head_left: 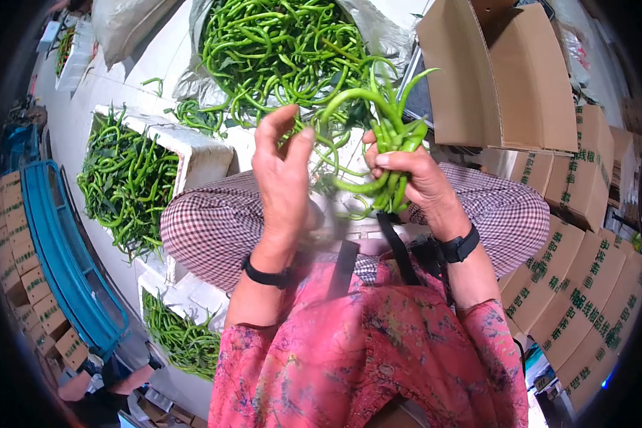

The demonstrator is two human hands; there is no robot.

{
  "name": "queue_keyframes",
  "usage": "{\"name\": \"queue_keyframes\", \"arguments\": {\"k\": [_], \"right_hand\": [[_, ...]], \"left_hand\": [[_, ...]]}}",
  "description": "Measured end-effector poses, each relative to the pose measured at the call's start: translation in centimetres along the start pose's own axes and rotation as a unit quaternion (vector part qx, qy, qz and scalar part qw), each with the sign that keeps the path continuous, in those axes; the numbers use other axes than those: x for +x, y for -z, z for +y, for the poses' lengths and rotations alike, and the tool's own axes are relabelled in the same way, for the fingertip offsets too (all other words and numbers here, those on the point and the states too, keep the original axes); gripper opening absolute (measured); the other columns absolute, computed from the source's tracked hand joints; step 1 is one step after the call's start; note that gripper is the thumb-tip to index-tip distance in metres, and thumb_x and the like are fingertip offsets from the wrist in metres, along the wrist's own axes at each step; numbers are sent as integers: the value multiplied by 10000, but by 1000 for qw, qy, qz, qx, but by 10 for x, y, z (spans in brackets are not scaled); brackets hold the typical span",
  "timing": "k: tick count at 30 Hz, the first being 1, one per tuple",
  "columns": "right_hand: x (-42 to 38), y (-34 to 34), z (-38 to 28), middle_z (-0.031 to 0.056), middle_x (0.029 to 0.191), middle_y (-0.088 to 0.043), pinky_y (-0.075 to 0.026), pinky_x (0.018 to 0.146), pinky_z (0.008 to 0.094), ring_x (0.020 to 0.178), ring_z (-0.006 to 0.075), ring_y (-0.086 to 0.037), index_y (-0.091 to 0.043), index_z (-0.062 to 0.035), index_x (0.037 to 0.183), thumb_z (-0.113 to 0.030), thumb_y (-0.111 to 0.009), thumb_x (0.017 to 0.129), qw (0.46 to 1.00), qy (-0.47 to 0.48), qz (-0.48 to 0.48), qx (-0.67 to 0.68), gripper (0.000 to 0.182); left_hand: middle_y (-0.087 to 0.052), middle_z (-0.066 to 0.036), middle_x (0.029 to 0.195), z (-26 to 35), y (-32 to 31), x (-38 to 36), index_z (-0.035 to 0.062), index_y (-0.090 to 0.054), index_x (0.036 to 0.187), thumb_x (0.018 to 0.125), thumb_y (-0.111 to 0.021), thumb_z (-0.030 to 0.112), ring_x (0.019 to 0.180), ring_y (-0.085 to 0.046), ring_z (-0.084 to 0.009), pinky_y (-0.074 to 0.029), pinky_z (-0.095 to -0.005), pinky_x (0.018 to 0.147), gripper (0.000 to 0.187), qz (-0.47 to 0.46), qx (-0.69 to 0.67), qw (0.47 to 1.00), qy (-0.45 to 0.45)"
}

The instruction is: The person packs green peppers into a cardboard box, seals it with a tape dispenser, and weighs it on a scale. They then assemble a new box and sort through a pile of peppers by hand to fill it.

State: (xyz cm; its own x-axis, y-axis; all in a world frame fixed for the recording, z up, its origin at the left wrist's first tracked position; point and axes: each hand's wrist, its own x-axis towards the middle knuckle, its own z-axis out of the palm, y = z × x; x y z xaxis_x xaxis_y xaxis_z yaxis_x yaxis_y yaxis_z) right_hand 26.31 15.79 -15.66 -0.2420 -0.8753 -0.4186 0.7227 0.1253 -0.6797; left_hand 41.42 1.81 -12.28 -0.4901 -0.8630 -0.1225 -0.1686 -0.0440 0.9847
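Note:
In my right hand (419,171) is a bunch of long green chili peppers (391,135), with the fingers and thumb wrapped round its middle. Several pepper tips curl out above and below the fist. My left hand (284,164) is raised to the left of the bunch, apart from it. Its thumb and forefinger are separated, and I see nothing between them. Beyond both hands, a large open sack (198,78) is heaped with loose green chili peppers (278,43). A few peppers hang or lie between the hands and the sack.
To the left stands a white foam box (210,160) of leafy peppers, with more green peppers (182,335) below it. An open cardboard box (464,78) is at upper right, above stacked printed cartons (578,285). A blue frame (68,250) stands far left.

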Motion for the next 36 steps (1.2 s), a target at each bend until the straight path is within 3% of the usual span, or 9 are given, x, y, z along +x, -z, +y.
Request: {"name": "queue_keyframes", "arguments": {"k": [5,11,14,19,20,23,26,30,36], "right_hand": [[-12,-2,1,103,930,-657,-553,747,310,775,167,-642,-542,39,1242,-81,-633,786,989,-45,-81,117,480],[-25,-10,4,194,1074,-654,-574,729,340,874,222,-671,-475,43,1351,-105,-614,783,956,-87,-153,233,603],[-30,-8,6,220,1053,-657,-578,736,357,851,244,-680,-464,14,1367,-77,-617,796,955,-87,-125,255,598],[-35,2,17,208,1024,-670,-580,738,360,784,250,-690,-509,-5,1308,-94,-649,822,958,-104,-90,252,513],[-36,1,15,208,1024,-670,-580,738,360,784,250,-690,-509,-5,1308,-94,-649,822,958,-104,-93,252,513],[-40,-4,5,188,1001,-670,-577,723,339,768,218,-684,-533,20,1259,-102,-655,824,972,-92,-65,204,468],[-42,-8,2,163,937,-638,-584,628,297,679,170,-647,-474,53,1256,-114,-660,806,993,-82,-40,71,515],[-48,-21,-8,84,845,-635,-538,607,266,657,139,-626,-559,44,1130,-122,-665,838,991,-91,-65,78,352],[-55,-29,-25,65,794,-592,-517,567,231,626,133,-612,-526,36,1177,-135,-658,840,987,-90,-119,-57,401]], "left_hand": [[-517,-131,1329,-3,-4,7,33,-446,1401,873,-654,97,1238,-504,-212,-454,-330,990,571,-150,-175,968,100],[-632,-37,1159,-8,-13,12,44,-561,1311,904,-706,172,971,-602,-108,-498,-252,832,452,-222,-223,946,74],[-670,17,887,1,-10,5,36,-683,1063,893,-708,123,823,-608,-72,-485,-216,735,194,-176,-133,974,48],[-663,-5,850,2,-9,2,30,-664,964,860,-702,44,742,-594,-79,-473,-235,664,111,-129,-101,986,-14],[-659,-32,833,3,-6,3,32,-663,976,850,-700,40,720,-598,-98,-474,-248,646,131,-136,-6,986,-94],[-620,-119,788,26,9,2,33,-635,973,814,-668,14,656,-627,-232,-491,-342,586,163,-148,177,950,-210],[-572,-147,795,38,20,0,50,-622,944,768,-691,4,687,-606,-374,-494,-425,585,195,-180,437,821,-321],[-579,-119,798,55,29,0,66,-626,955,684,-690,-7,681,-610,-348,-498,-427,585,288,-206,430,815,-331],[-606,-97,820,82,52,9,72,-632,953,695,-697,-7,742,-634,-291,-513,-375,627,278,-146,503,767,-371]]}}
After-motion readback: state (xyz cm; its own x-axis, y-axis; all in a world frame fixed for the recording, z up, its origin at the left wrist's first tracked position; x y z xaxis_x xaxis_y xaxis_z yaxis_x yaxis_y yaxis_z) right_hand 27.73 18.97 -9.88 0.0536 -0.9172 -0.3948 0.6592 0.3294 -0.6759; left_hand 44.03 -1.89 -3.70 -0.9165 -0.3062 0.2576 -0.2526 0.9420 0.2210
